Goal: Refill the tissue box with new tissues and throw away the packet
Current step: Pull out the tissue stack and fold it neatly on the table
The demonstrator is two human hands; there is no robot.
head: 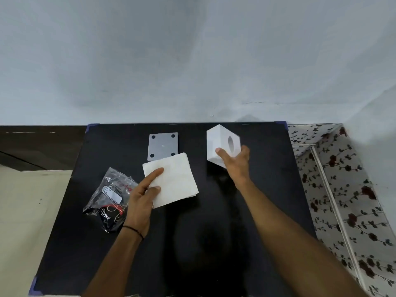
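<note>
A white cube-shaped tissue box with a round hole in one face is tilted above the table at the back right, held in my right hand. A stack of white square tissues is lifted near the table's middle, gripped at its left edge by my left hand. The grey square base plate of the box, with black dots at its corners, lies flat behind the tissues. The crumpled clear and black plastic packet lies on the table, left of my left hand.
The black table stands against a pale wall. A floral-patterned surface borders it on the right. A light floor lies to the left.
</note>
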